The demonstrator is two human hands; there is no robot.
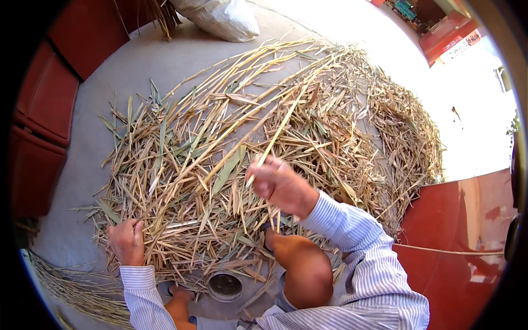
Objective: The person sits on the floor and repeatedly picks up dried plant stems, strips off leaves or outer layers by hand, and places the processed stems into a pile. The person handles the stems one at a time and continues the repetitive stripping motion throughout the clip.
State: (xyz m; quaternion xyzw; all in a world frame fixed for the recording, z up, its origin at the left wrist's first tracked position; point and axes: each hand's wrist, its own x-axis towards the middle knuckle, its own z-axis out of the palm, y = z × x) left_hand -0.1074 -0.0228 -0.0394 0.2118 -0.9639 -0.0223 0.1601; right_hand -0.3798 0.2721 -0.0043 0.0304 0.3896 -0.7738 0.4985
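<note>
On the grey concrete floor point(110, 82) in front of me lies a wide heap of dry stalks and leaves point(308, 132), pale yellow with some green blades mixed in, spreading from my knees out toward the sunlit ground on the right.

Right hand point(280, 184): raised above the near middle of the heap, fingers closed on one long pale stalk point(280, 129). The stalk runs from my fingers up and to the right, across the heap. The grip is clenched around its lower end.

Left hand point(127, 240): resting low on the near left edge of the heap, fingers curled down into the loose stalks. I cannot tell whether the fingers grasp any single stalk or only press on the pile.

Both forearms carry striped shirt sleeves point(352, 231). My bare knee point(305, 269) shows between the arms, just behind the heap's near edge.

A small round metal can point(224, 286), open side up, stands on the floor by the near edge of the heap, between my knee and my left sleeve. A white sack point(220, 19) lies beyond the far edge of the heap. Red panels point(44, 110) border the floor on the left, and a red surface point(462, 242) stands on the right.
</note>
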